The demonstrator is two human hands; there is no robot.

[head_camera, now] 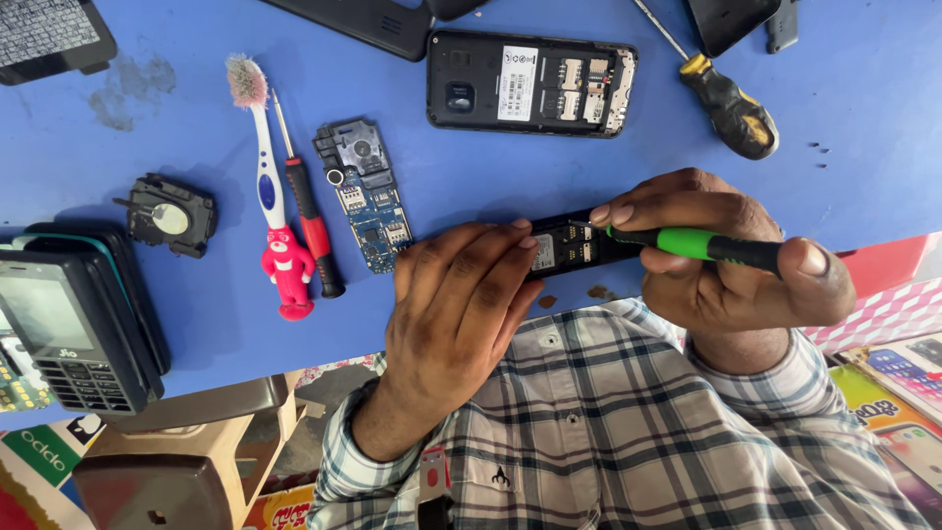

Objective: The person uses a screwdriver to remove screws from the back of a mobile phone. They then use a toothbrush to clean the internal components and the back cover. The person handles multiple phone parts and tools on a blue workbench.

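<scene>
My left hand [456, 309] lies fingers-down over one end of a small black phone body [574, 245] and holds it flat on the blue table [196, 118]. The phone's back is off, so its card slots show. My right hand [721, 250] grips a screwdriver with a green and black handle [702, 243]. The screwdriver's thin tip touches the upper edge of the open phone body. Much of the phone is hidden under my two hands.
A bare circuit board [368, 196], a red-handled screwdriver [309, 211] and a toothbrush with a red figure handle [270, 196] lie left of my hands. Farther off are a larger opened phone [530, 83], a black screwdriver [731, 108], a small speaker part [172, 214] and stacked keypad phones [74, 329].
</scene>
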